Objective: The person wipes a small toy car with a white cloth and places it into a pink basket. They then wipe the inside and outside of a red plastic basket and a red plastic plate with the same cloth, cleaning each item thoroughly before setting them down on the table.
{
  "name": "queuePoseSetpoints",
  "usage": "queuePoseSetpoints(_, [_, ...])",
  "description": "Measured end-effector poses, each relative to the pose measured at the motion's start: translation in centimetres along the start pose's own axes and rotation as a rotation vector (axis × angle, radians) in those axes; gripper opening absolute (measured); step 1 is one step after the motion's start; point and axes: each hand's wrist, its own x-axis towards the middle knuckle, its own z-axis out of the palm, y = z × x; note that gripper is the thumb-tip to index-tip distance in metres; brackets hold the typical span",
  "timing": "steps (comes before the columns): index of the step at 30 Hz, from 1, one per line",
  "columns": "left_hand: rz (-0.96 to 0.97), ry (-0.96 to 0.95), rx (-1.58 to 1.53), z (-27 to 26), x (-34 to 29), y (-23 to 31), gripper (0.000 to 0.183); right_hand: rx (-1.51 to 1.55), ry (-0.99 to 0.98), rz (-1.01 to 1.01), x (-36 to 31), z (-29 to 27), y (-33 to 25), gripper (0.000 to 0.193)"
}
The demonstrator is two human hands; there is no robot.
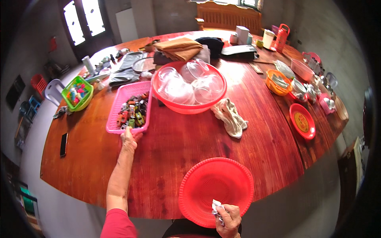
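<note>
My left hand (129,139) reaches forward and grips the near rim of a pink plastic basket (114,113), thumb on top of the edge. Inside the basket lies a pile of small toy cars (134,112) in mixed colours. Close to my body, my right hand (229,219) is closed on a crumpled white cloth (217,207), held at the near side of a red plastic basin (214,168). Nothing lies in this basin apart from that cloth at its edge. Beyond the pink basket stands a larger red basin (170,104) full of clear plastic bowls (178,89).
Off-white gloves (231,119) lie beside the larger basin. A green basket (74,104) of colourful pieces and a phone (63,144) are at the left. Along the right are a red plate (294,127), an orange basket (274,89) and a red flask (281,39). Folded cloth (180,48) lies behind.
</note>
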Motion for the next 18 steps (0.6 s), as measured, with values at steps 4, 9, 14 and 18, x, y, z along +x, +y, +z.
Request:
queuePoseSetpoints(4, [-0.020, -0.070, -0.014, 0.6, 3.8, 0.5, 0.049, -0.001, -0.012, 0.017, 0.4, 1.1, -0.3, 0.040])
queuePoseSetpoints(9, [-0.123, -0.098, -0.015, 1.3, 1.9, 0.9, 0.073, -0.140, -0.125, 0.027, -0.8, 1.9, 0.8, 0.035])
queuePoseSetpoints(14, [-0.093, -0.392, 0.248, 0.1, -12.8, -0.1, 0.048, -0.151, -0.107, 0.001, -0.7, 2.5, 1.3, 0.037])
queuePoseSetpoints(18, [-0.148, -0.678, 0.347, -1.2, -25.8, -2.5, 0.060, -0.130, -0.088, -0.040, -0.5, 2.7, 1.1, 0.039])
